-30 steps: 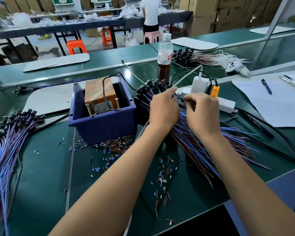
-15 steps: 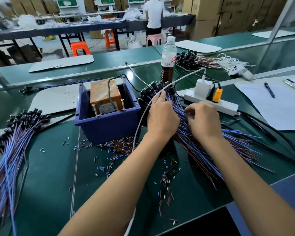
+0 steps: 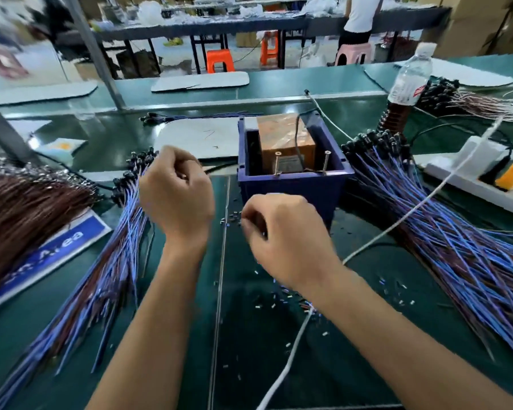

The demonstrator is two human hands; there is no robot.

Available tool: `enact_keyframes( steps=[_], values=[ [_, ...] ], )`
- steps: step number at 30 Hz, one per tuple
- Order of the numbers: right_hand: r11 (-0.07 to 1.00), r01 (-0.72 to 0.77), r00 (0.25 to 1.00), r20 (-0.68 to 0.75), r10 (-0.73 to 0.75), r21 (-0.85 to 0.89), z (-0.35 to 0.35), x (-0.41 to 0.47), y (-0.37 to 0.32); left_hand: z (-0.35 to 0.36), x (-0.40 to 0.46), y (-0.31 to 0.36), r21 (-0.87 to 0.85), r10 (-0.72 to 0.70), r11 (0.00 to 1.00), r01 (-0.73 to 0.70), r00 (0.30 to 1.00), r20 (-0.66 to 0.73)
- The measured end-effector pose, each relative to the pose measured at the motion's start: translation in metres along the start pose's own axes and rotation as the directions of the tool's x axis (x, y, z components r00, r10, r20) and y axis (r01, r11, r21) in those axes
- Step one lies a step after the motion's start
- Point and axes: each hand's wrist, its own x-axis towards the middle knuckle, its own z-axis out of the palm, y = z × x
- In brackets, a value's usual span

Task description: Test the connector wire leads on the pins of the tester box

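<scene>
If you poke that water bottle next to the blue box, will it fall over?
Probably, yes. The water bottle stands tall and narrow, so a push near its cap would likely tip it. Only its lower part looks filled with dark liquid, which may steady it slightly. Once down, its round body would probably roll.

Glossy green bench top [image 3: 166, 335]; matt blue plastic bin [image 3: 293, 187]; two bright metal screws [image 3: 277, 162]; smooth plastic-sheathed leads [image 3: 444, 232]; clear plastic bottle [image 3: 409, 81]; white plastic power strip [image 3: 468, 182].
</scene>
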Motion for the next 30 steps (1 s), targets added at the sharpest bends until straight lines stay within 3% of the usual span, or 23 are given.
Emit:
enact_keyframes(
  steps=[1, 3, 5, 6, 11, 15, 17, 23, 30],
  values=[
    [1.0, -0.023, 0.988, 0.149, 0.025, -0.019, 0.015, 0.006, -0.007, -0.001, 0.009, -0.019, 0.225, -0.055, 0.973, 0.04, 0.997, 0.062],
    [0.996, -0.041, 0.919, 0.389, 0.07, -0.081, 0.045, 0.021, -0.021, -0.008, 0.023, -0.056, 0.607, -0.184, 0.795, 0.009, 0.956, 0.228],
    [0.987, -0.01, 0.842, 0.531, 0.094, -0.159, 0.069, 0.038, -0.03, -0.015, 0.03, -0.08, 0.793, -0.348, 0.609, -0.01, 0.895, 0.279],
    [0.979, 0.013, 0.814, 0.57, 0.107, -0.201, 0.077, 0.046, -0.032, -0.016, 0.032, -0.086, 0.819, -0.398, 0.574, 0.012, 0.878, 0.266],
    [0.951, 0.107, 0.742, 0.66, 0.118, -0.291, 0.093, 0.074, -0.034, -0.021, 0.039, -0.104, 0.821, -0.459, 0.566, 0.075, 0.856, 0.239],
    [0.957, 0.048, 0.744, 0.65, 0.156, -0.286, 0.094, 0.072, -0.027, -0.027, 0.038, -0.105, 0.635, -0.322, 0.754, 0.166, 0.937, 0.138],
    [0.959, 0.03, 0.747, 0.644, 0.165, -0.281, 0.094, 0.07, -0.027, -0.027, 0.035, -0.101, 0.578, -0.299, 0.797, 0.176, 0.946, 0.125],
    [0.966, -0.001, 0.741, 0.648, 0.175, -0.259, 0.09, 0.066, -0.024, -0.029, 0.035, -0.106, 0.673, -0.383, 0.711, 0.206, 0.915, 0.125],
    [0.976, -0.047, 0.734, 0.655, 0.178, -0.212, 0.083, 0.065, -0.022, -0.029, 0.037, -0.106, 0.614, -0.389, 0.747, 0.255, 0.917, 0.092]
  ],
)
